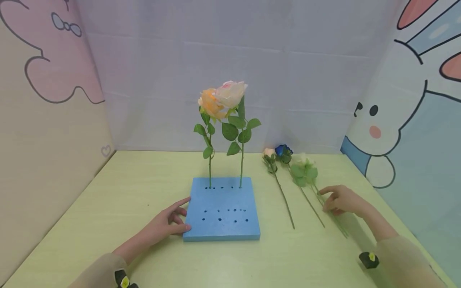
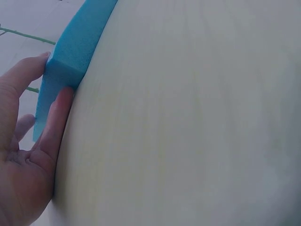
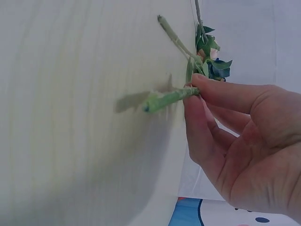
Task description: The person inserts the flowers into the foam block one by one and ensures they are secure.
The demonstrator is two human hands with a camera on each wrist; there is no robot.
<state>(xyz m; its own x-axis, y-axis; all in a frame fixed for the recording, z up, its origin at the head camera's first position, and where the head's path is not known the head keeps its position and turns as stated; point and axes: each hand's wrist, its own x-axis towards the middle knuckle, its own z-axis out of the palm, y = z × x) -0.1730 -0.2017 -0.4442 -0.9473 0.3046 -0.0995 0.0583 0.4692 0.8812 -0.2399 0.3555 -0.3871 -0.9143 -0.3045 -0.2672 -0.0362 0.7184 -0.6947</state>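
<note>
A blue foam block with rows of small holes lies on the table. An orange rose and a pale pink rose stand upright in its back row, their blooms overlapping. My left hand rests against the block's left side, thumb near the front corner and index finger farther back. At the right, my right hand pinches the green stem of a white rose between thumb and fingertips. In the right wrist view the stem's cut end sticks out past the fingers, close over the table.
Left of the white rose lie a peach rose and a blue rose, stems toward me. A second stem shows beyond my right hand. A pale cloth hangs behind the table, with cartoon-printed panels at both sides.
</note>
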